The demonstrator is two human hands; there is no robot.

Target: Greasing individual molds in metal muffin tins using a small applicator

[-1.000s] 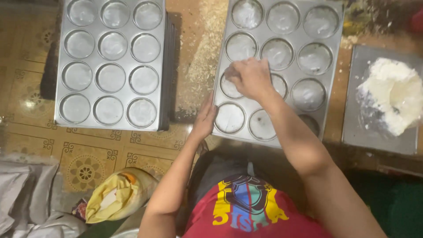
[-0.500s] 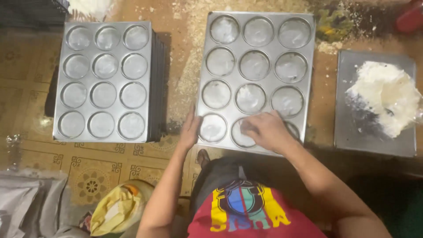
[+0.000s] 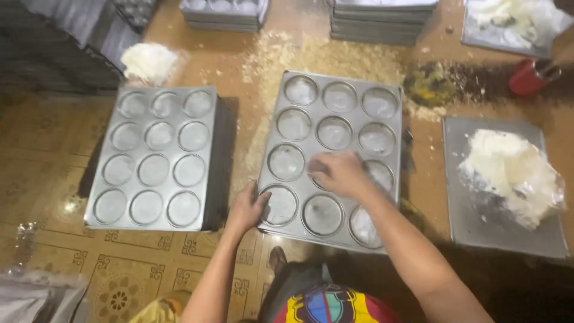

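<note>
Muffin tray (image 3: 335, 113) sits on the floor right in front, next to a stack of identical trays (image 3: 158, 155). Left hand (image 3: 246, 209) grips its near-left edge, and right hand (image 3: 339, 173), fingers curled, presses into a middle cup.

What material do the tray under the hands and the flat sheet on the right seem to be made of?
Muffin tray: likely metal with a dull grey sheen, since faint reflections show in its round cups. Flat sheet: apparently the same grey metal, matte and smeared. The white mound on it looks like soft fat or dough; I cannot tell which.
</note>
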